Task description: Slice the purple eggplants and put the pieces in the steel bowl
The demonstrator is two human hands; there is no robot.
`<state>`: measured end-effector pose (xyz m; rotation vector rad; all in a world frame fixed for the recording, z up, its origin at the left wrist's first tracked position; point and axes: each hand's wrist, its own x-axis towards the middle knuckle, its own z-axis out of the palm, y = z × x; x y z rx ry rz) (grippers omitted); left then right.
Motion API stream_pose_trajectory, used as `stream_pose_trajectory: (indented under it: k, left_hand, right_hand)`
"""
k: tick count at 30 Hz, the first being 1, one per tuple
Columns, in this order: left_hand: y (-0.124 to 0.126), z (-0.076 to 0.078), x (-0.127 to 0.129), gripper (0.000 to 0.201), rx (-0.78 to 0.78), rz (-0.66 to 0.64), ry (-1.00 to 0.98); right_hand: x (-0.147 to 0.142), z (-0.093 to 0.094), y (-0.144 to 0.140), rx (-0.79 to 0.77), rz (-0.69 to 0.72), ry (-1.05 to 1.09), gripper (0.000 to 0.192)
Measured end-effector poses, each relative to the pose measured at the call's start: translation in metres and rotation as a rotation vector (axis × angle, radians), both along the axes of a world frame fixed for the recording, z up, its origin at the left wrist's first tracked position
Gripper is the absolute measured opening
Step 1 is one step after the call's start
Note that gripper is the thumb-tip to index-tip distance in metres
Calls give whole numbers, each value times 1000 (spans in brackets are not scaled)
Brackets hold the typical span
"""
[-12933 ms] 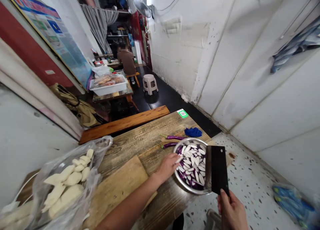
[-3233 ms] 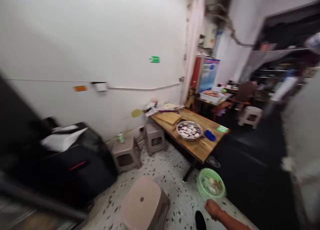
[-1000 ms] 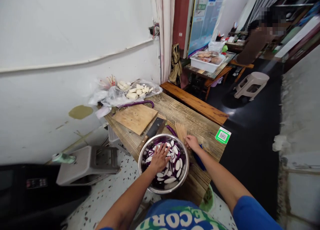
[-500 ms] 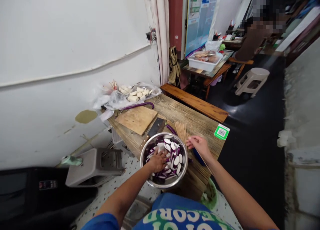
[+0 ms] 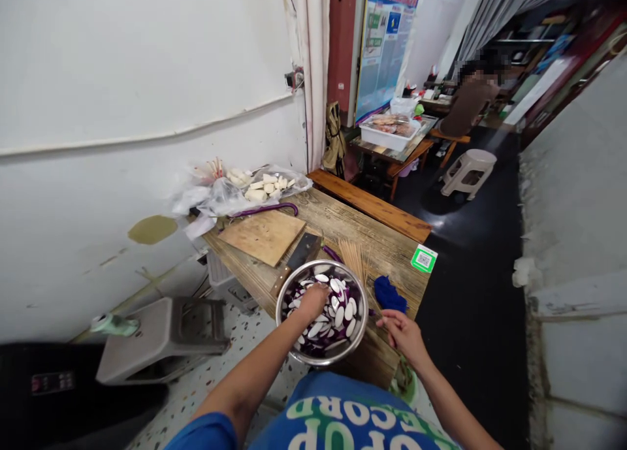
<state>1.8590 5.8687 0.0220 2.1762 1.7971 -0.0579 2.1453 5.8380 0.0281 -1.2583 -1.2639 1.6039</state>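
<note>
A steel bowl full of sliced purple eggplant stands at the near edge of the wooden table. Inside it, my left hand has its fingers curled down among the slices, closed on eggplant; the fingertips are partly hidden. Just right of the bowl, my right hand is pinched on a thin bamboo skewer, which barely shows. Behind the bowl lies a fanned bundle of bamboo skewers. A crumpled blue cloth rests beyond my right hand.
A cleaver and a cutting board lie left of the skewers. White chunks sit on plastic at the back. A wooden bench runs along the table's far side; a stool stands left. A person sits farther off.
My left hand has gone from spread over the slices to curled among them. My right hand has moved toward me, away from the skewer bundle, uncovering the blue cloth. The view has shifted slightly.
</note>
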Motion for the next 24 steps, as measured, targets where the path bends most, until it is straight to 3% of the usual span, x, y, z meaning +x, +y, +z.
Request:
stream_pose_trajectory:
  k: [5, 12, 17, 21, 24]
  left_hand:
    - [-3, -9, 3, 26, -58, 46, 51]
    - [-16, 0, -7, 16, -86, 185, -64]
    - [-19, 5, -11, 15, -148, 332, -430]
    - [-35, 10, -6, 26, -134, 630, -761]
    - [-51, 13, 2, 28, -228, 818, -1023]
  right_hand:
    - [-8, 7, -28, -21, 2, -39, 50]
    - [-22, 20, -39, -15, 45, -30, 44]
    - [-35, 12, -40, 9, 113, -48, 40]
    - [-48, 9, -41, 131, 180, -145, 38]
    - [-60, 16, -43, 301, 189, -263, 34]
